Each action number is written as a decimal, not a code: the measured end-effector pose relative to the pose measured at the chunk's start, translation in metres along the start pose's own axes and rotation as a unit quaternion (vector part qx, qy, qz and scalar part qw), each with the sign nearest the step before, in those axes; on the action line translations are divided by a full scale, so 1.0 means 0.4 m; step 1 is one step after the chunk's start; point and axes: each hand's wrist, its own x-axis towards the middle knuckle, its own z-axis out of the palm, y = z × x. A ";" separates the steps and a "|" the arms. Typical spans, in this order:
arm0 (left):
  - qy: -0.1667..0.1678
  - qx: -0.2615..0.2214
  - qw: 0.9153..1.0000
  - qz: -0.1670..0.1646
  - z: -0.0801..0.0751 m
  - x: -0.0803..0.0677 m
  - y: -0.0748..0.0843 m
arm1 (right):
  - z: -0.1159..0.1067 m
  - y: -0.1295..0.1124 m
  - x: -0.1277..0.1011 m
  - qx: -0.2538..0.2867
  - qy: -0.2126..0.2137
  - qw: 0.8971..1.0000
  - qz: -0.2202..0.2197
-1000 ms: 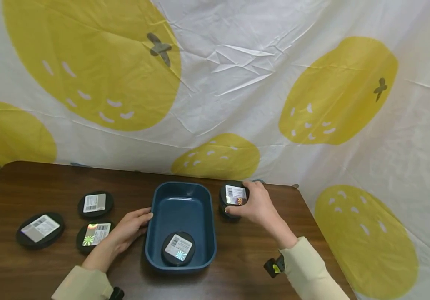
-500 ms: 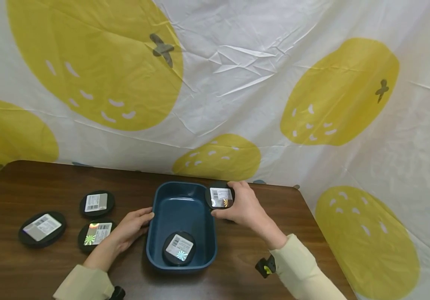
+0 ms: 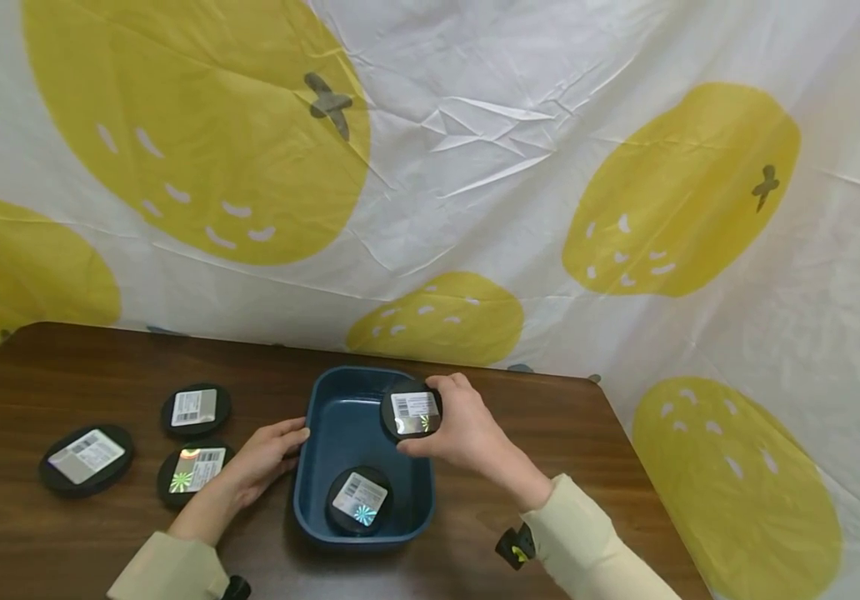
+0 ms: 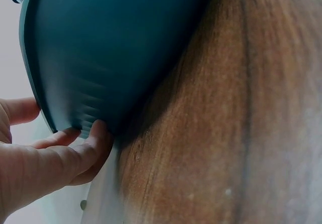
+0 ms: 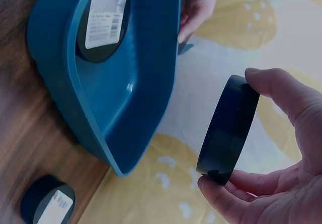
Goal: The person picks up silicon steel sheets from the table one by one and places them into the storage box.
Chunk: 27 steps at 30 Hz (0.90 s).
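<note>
Dark wood-grain surface (image 3: 587,433) carries everything, and over it the right hand (image 3: 467,433) pinches a round black tin (image 3: 411,413) by its rim, thumb under and fingers over, as the right wrist view shows edge-on (image 5: 229,128). That tin hangs label-up above the far right part of the blue tray (image 3: 310,492), clear of the floor of it, so the way to the tray from this hand is straight down and a little toward the person. The tray's long axis runs away from the person; a second labelled tin (image 3: 358,500) already lies flat in its near end, leaving the far end bare beneath the held one. The left hand (image 3: 261,462) lies flat on the surface with its fingers straight, fingertips (image 4: 98,133) touching the tray's left outer wall near the rim, holding nothing. Of the two, the right hand is the nearer to the open part of the tray. Further left, well apart from the tray, three more labelled tins (image 3: 193,471) (image 3: 195,410) (image 3: 86,458) lie flat in a loose cluster. Behind the surface hangs a creased white sheet printed with big yellow fruit shapes (image 3: 475,167).
</note>
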 end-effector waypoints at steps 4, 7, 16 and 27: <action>0.003 0.000 1.000 -0.003 0.000 0.000 -0.003 | 0.019 -0.006 -0.001 0.001 -0.014 1.000 -0.016; -0.001 0.002 1.000 0.000 -0.002 0.001 -0.004 | 0.036 -0.011 -0.002 0.002 -0.026 0.999 -0.025; -0.003 0.000 1.000 0.002 -0.002 -0.002 -0.003 | 0.068 -0.024 0.000 -0.005 -0.053 0.998 -0.045; -0.002 0.003 1.000 -0.004 -0.003 -0.001 0.002 | 0.103 -0.023 -0.004 -0.028 -0.064 0.994 -0.079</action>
